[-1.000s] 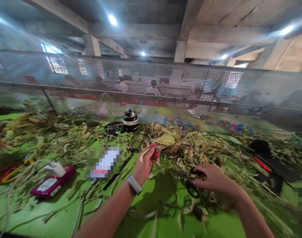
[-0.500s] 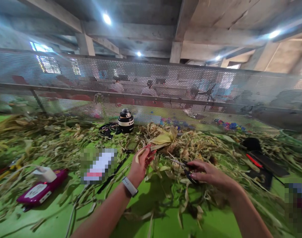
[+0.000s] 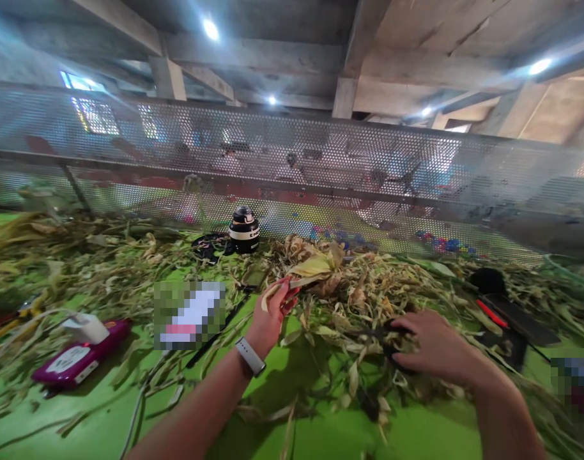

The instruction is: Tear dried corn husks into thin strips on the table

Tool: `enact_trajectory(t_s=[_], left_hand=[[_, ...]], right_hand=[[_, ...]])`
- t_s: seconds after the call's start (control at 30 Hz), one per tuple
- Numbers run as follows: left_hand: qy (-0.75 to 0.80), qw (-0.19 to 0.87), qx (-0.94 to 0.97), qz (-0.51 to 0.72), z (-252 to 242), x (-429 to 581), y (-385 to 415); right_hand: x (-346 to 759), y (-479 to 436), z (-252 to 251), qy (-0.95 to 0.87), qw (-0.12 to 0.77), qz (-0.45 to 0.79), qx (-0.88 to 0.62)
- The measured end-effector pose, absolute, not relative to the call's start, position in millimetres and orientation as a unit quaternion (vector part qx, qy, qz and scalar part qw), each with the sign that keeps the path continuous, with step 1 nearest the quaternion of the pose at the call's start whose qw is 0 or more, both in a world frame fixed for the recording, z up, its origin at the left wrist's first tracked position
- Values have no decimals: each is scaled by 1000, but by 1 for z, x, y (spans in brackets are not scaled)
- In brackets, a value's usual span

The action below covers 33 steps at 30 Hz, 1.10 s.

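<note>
My left hand (image 3: 273,306), a light-banded watch on its wrist, pinches the stem end of a dried corn husk (image 3: 315,265). The yellowish leaf of this husk points away to the right, over the heap. To the right, my right hand (image 3: 429,342) is closed about the dark handles of a pair of scissors (image 3: 391,342), slightly smeared by motion. Their blades are hard to make out against the dried leaves. A loose pile of dried husks (image 3: 368,284) lies beyond and between both hands.
A black lidded bottle (image 3: 244,230) stands before a perforated metal screen (image 3: 282,140). At left lie a purple power strip (image 3: 81,354) with a white plug and a blurred-out phone-like object (image 3: 191,316) with a cable. A black-and-red item (image 3: 493,313) lies right. Husk scraps cover much of the green table (image 3: 273,418).
My right hand has moved right with the scissors, away from the husk, and the blades now show less plainly. My left hand keeps its hold in nearly the same place.
</note>
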<state>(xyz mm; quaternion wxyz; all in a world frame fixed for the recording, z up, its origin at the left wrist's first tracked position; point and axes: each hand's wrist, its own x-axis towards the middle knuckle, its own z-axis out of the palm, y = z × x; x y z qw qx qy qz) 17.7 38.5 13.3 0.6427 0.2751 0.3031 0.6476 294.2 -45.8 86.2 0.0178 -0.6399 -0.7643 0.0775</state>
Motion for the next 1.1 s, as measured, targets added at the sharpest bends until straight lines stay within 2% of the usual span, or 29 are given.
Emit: enact_trajectory(t_s=[0.17,0.3,0.53,0.63,0.9,1.0,1.1], left_hand=[[314,641,270,647,16,20,36],[313,643,274,643,16,21,35],[311,648,270,640,15,24,33],[305,643,286,642,16,26,30],[303,610,334,652,20,28,21],[298,631,329,637,22,30,18],[299,688,288,595,24,34,15]], right_hand=[[314,-45,91,-760,100,173,-618],[293,-40,90,-768,76,245,-587],[267,-40,79,-688,261,536,-414],[254,-36,70,-666,270,548,-429],[238,-22,55,-712,201,484,-468],[242,-22,55,-723,193,475,-463],[245,-26,58,-701,227,497,-459]])
